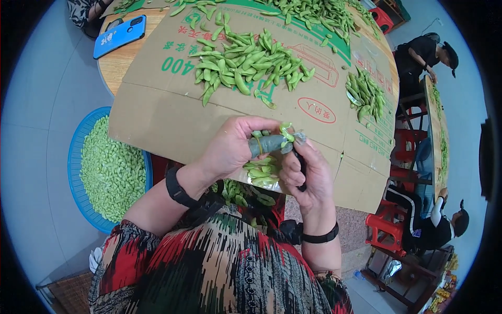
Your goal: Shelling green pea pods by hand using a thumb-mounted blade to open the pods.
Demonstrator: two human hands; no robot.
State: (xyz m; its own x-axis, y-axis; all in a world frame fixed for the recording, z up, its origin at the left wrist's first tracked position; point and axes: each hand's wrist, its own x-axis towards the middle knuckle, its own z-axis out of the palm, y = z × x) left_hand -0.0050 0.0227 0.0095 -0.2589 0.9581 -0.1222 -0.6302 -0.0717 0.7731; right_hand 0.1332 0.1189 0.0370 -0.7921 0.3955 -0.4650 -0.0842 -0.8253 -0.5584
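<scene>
My left hand [234, 144] is closed on a green bean pod [285, 131], which shows past its fingertips. A grey-green finger cover [266, 145], bound with a yellow band, wraps one of its fingers. My right hand [309, 172] meets it at the pod. It is closed around a slim black-handled tool [300, 167], whose working end I cannot make out. Below the hands, flat pods [261, 170] lie at the cardboard's near edge. A large heap of green pods [251, 65] sits beyond them on the cardboard [167, 104].
On the left stands a blue basket [75, 172] of shelled green beans [112, 170]. A blue phone [120, 36] lies on the wooden table. Smaller pods [366, 94] are at right, more [319, 13] at the back. Two people sit at another table, near red stools [387, 227].
</scene>
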